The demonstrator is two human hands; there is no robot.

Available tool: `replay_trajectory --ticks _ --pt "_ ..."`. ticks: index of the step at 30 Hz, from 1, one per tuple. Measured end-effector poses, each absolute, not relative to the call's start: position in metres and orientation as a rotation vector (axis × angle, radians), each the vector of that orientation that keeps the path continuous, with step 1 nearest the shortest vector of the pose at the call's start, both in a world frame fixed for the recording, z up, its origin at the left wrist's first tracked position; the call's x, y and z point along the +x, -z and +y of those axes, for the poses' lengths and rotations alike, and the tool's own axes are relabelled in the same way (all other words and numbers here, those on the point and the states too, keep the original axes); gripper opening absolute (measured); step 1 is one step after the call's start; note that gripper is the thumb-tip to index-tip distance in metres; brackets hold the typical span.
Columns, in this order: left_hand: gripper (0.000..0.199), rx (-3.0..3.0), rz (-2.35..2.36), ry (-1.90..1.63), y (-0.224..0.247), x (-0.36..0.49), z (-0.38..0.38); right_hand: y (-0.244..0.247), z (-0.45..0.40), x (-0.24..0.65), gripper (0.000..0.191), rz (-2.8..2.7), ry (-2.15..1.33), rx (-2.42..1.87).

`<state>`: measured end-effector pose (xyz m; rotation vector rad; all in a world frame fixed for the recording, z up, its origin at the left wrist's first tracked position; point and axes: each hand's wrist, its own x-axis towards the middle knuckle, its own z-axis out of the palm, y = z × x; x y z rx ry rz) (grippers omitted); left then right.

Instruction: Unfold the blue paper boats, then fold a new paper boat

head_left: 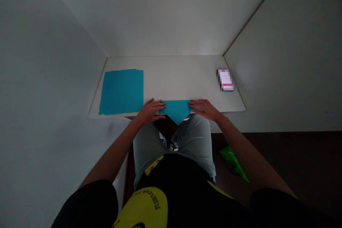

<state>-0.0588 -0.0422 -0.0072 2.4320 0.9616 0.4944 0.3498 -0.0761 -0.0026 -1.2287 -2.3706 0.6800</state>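
A folded sheet of blue paper (pixel 177 110) lies at the front edge of the white desk, its pointed end hanging over the edge towards me. My left hand (pixel 151 110) rests on its left end, fingers stretched out flat and thumb apart. On the right end lie the outstretched fingers of my right hand (pixel 203 108), palm down. Both hands press the paper from above and neither grips it. The fingers cover the paper's two side corners.
Several blue sheets (pixel 122 92) lie in a loose stack on the left of the white desk (pixel 179 74). A phone with a lit screen (pixel 226 79) is at the right. Walls enclose the desk at the back and sides. A green bag (pixel 233 162) lies on the floor.
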Motion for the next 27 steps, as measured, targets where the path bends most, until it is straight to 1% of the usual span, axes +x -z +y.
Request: replay_trajectory --ticks 1,2,3,7,9,11,13,16,18,20,22,25,27 --pt "0.061 2.437 0.947 -0.487 0.007 -0.06 -0.042 0.004 -0.076 0.348 0.03 -2.333 -0.682 -1.226" --pt "0.062 2.44 0.934 -0.482 0.008 -0.061 -0.043 0.006 -0.076 0.345 0.028 -2.295 -0.683 -1.227" --pt "0.059 2.441 0.928 -0.481 0.008 -0.062 -0.043 0.007 -0.076 0.342 0.027 -2.255 -0.678 -1.237" --pt "0.033 2.424 0.966 -0.508 0.009 -0.062 -0.046 0.008 -0.079 0.333 0.027 -2.162 -0.641 -1.305" --pt "0.025 2.411 0.998 -0.527 0.007 -0.058 -0.046 0.006 -0.081 0.33 0.03 -2.163 -0.63 -1.317" --pt "0.021 2.398 1.04 -0.541 0.003 -0.05 -0.045 0.006 -0.082 0.33 0.037 -2.169 -0.606 -1.321" --pt "0.027 2.38 1.129 -0.533 -0.001 -0.041 -0.042 0.009 -0.082 0.332 0.049 -2.165 -0.567 -1.337" --pt "0.053 2.332 1.334 -0.478 -0.007 -0.03 -0.036 0.017 -0.078 0.337 0.065 -2.162 -0.524 -1.374" --pt "0.064 2.291 1.422 -0.427 -0.009 -0.025 -0.031 0.022 -0.076 0.34 0.07 -2.164 -0.516 -1.383" --pt "0.061 2.25 1.447 -0.391 -0.01 -0.024 -0.028 0.025 -0.074 0.342 0.07 -2.163 -0.528 -1.377" --pt "0.052 2.204 1.46 -0.383 -0.011 -0.024 -0.027 0.025 -0.074 0.343 0.067 -2.157 -0.551 -1.377" --pt "0.043 2.144 1.488 -0.381 -0.011 -0.023 -0.026 0.022 -0.074 0.343 0.057 -2.149 -0.583 -1.388" --pt "0.043 2.111 1.515 -0.391 -0.01 -0.022 -0.026 0.021 -0.073 0.342 0.051 -2.14 -0.591 -1.393"
